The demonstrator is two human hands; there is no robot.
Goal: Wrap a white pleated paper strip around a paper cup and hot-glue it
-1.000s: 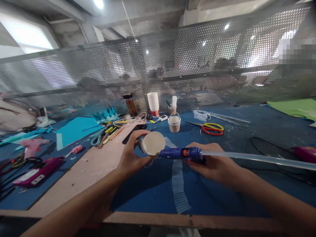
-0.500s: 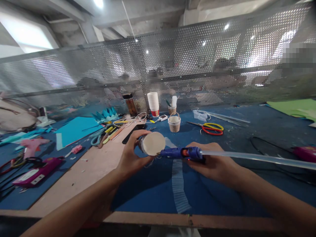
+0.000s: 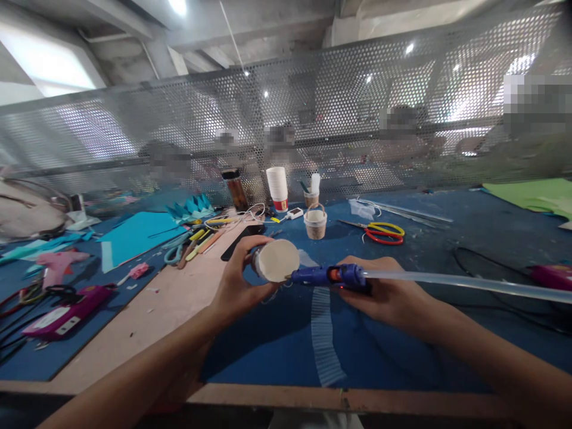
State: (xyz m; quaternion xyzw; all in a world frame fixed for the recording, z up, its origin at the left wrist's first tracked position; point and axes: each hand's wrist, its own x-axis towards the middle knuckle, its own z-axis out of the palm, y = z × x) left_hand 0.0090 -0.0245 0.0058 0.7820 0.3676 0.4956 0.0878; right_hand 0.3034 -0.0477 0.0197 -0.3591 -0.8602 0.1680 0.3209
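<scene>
My left hand (image 3: 241, 271) is closed round a paper cup (image 3: 279, 261), tilted so that its pale round end faces me. In my right hand (image 3: 379, 292) is a blue hot glue gun (image 3: 317, 276), its nozzle at the cup's lower right edge; whether it touches I cannot tell. A long clear glue stick (image 3: 447, 283) runs out of the gun's back to the right. Below the gun, a pleated pale strip (image 3: 326, 339) lies on the blue table mat (image 3: 268, 357). The trigger fingers are mostly hidden behind the gun.
Beyond my hands stand a small handled basket (image 3: 315, 223), a stack of paper cups (image 3: 277, 187) and a brown bottle (image 3: 235, 189). Red-and-yellow scissors (image 3: 384, 232) lie to the right. On the left are a purple power strip (image 3: 69, 313), a pink glue gun (image 3: 60, 266) and blue paper (image 3: 138, 238).
Almost nothing differs. Both hands keep the cup and the glue gun in nearly the same place, and the glue stick's free end has shifted very slightly.
</scene>
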